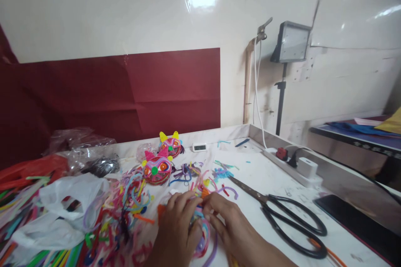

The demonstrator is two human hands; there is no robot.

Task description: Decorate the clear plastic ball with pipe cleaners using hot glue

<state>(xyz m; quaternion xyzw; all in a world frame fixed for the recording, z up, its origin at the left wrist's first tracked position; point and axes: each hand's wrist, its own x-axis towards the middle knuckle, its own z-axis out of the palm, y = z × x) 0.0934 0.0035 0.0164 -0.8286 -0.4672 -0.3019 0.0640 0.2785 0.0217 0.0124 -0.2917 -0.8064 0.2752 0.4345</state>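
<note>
Under both hands, near the table's front edge, lies a round craft of coiled pipe cleaners (205, 235) in pink, purple and blue, with orange showing at its upper edge. My left hand (180, 223) is curled over its left side, covering much of it. My right hand (228, 222) pinches at its upper right edge with bent fingers; what is between the fingertips is partly hidden. Beyond them sit two similar cat-faced crafts, one with pink ears (157, 170) and one with yellow ears (171, 146). Large black-handled scissors (266, 199) lie open to the right.
Loose pipe cleaners (134, 194) and a white plastic bag (69, 204) crowd the left. A small digital display (199, 147) stands at the back. Along the right rim lie a power strip (283, 162) with plugs and a dark phone (354, 221). A lamp (294, 41) stands behind.
</note>
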